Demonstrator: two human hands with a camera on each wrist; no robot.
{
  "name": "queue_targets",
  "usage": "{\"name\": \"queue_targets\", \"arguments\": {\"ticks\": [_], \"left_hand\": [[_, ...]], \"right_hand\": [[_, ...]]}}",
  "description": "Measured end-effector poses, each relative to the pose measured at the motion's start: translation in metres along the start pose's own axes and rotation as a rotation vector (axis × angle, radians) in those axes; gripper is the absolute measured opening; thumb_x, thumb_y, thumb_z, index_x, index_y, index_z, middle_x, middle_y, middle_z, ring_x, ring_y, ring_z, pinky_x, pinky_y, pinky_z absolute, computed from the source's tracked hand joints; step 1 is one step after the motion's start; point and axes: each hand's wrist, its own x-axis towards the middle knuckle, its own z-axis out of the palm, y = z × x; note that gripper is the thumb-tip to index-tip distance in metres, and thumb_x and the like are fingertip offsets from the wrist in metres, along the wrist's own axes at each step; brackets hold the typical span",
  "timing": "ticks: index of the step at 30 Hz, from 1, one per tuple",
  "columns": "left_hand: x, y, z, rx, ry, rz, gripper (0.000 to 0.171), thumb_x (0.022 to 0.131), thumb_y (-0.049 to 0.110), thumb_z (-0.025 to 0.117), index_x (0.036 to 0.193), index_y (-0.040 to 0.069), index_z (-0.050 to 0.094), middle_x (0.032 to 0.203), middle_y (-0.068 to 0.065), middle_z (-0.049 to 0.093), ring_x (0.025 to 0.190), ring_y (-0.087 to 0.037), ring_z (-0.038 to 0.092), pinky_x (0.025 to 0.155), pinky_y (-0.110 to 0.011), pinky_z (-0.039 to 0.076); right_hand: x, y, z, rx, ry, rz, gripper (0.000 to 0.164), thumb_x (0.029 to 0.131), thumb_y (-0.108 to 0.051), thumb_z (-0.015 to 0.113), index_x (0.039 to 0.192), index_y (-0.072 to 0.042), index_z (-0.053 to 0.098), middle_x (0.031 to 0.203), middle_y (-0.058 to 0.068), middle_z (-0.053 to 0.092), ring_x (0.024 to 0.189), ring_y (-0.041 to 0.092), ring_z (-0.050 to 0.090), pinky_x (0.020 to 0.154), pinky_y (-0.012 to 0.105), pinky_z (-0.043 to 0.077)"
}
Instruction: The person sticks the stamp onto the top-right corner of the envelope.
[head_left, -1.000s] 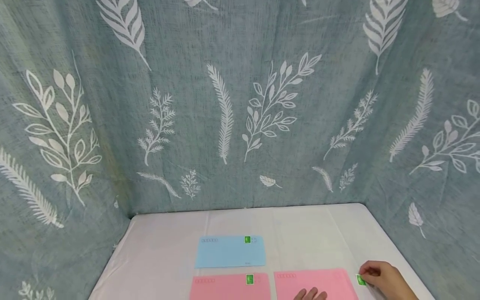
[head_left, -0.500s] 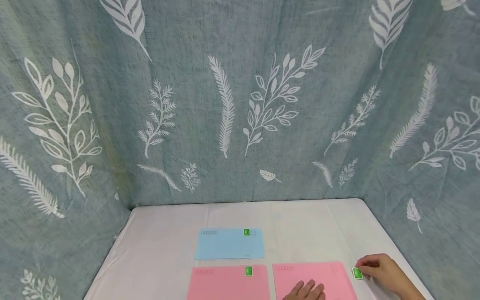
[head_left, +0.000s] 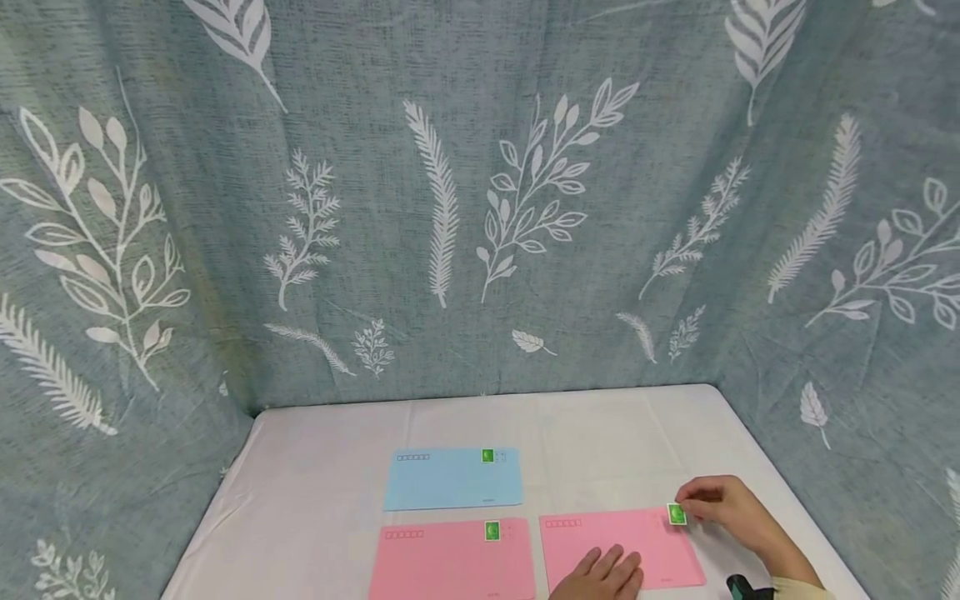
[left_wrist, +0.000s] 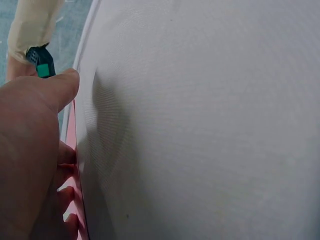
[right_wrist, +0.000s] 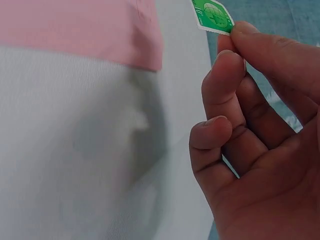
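My right hand [head_left: 720,506] pinches a green postage stamp [head_left: 677,514] by its edge, between thumb and forefinger. In the head view the stamp overlaps the upper right corner of the right pink envelope [head_left: 615,533]. The right wrist view shows the white-bordered stamp [right_wrist: 214,15] held above the table, with the envelope corner [right_wrist: 145,50] to its left. My left hand [head_left: 602,575] lies with fingers spread on the lower middle of that same envelope. From the left wrist, the left hand's fingers [left_wrist: 67,197] rest along the pink paper.
Left of the right envelope lies another pink envelope [head_left: 450,562] bearing a green stamp [head_left: 492,531]. Behind it is a blue envelope [head_left: 450,483], also stamped. A white cloth covers the table [head_left: 315,475], and a leaf-patterned curtain [head_left: 480,208] hangs around its sides and back.
My right hand has carried the stamp leftward from beside the right pink envelope to over its upper right corner. My left hand stays on the envelope. The head view has shifted slightly.
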Motion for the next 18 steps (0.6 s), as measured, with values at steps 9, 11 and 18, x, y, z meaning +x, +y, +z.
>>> {"name": "queue_targets", "arguments": {"ticks": [9, 11, 18], "left_hand": [[0.0, 0.0, -0.002, -0.019, -0.026, -0.002, 0.068, 0.114, 0.065, 0.026, 0.166, 0.028, 0.048, 0.169, 0.015, 0.04, 0.152, -0.004, 0.039, 0.117, -0.023, 0.037], [0.0, 0.001, -0.003, -0.023, -0.03, -0.001, 0.068, 0.114, 0.065, 0.027, 0.166, 0.027, 0.048, 0.169, 0.015, 0.04, 0.152, -0.004, 0.039, 0.117, -0.024, 0.037], [0.0, 0.002, -0.004, -0.024, -0.053, -0.023, 0.07, 0.113, 0.068, 0.024, 0.167, 0.029, 0.045, 0.171, 0.016, 0.037, 0.154, -0.003, 0.036, 0.118, -0.024, 0.035]], "right_hand": [[0.014, -0.001, 0.023, -0.022, -0.012, -0.048, 0.016, 0.097, -0.011, 0.08, 0.104, 0.003, 0.08, 0.093, 0.008, 0.076, 0.074, 0.012, 0.063, 0.064, 0.029, 0.053], [0.016, 0.0, 0.026, -0.033, -0.01, -0.049, 0.015, 0.097, -0.011, 0.08, 0.103, 0.003, 0.081, 0.092, 0.008, 0.076, 0.073, 0.012, 0.063, 0.063, 0.028, 0.053], [0.02, -0.002, 0.031, -0.033, -0.013, -0.037, 0.012, 0.097, -0.009, 0.08, 0.102, 0.002, 0.08, 0.092, 0.009, 0.075, 0.071, 0.013, 0.061, 0.061, 0.027, 0.052]]}}
